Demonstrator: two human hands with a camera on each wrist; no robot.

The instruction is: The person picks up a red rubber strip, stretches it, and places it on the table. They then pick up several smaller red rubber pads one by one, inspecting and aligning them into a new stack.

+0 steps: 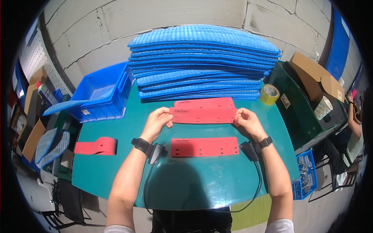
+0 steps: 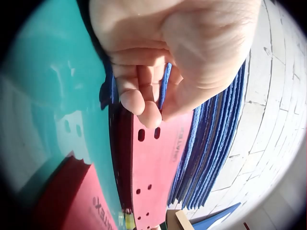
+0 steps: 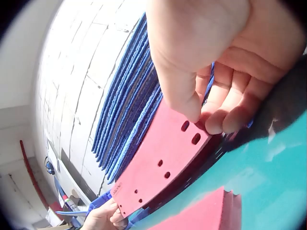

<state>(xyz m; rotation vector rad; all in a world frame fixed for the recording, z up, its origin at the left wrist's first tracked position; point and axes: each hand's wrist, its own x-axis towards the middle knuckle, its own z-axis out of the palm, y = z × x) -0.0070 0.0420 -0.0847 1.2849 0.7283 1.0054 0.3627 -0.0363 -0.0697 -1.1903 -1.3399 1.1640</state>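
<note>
A red rubber strip [image 1: 206, 115] with dark lettering and punched holes is held level between both hands, over the far middle of the green table. My left hand [image 1: 157, 121] pinches its left end between thumb and fingers, seen close in the left wrist view. At the other end, my right hand [image 3: 211, 91] pinches the corner beside two oval holes. Another red strip [image 1: 211, 102] shows just behind the held one, its lower part hidden. Nearer me, a red strip [image 1: 206, 147] with similar lettering and holes lies flat between the forearms.
A tall stack of blue pads [image 1: 202, 62] stands at the back, with a tape roll [image 1: 269, 94] at its right. Left are a blue bin [image 1: 103, 89] and a curled red strip [image 1: 96, 146]. A green crate [image 1: 295, 112] stands right; a person sits beyond it.
</note>
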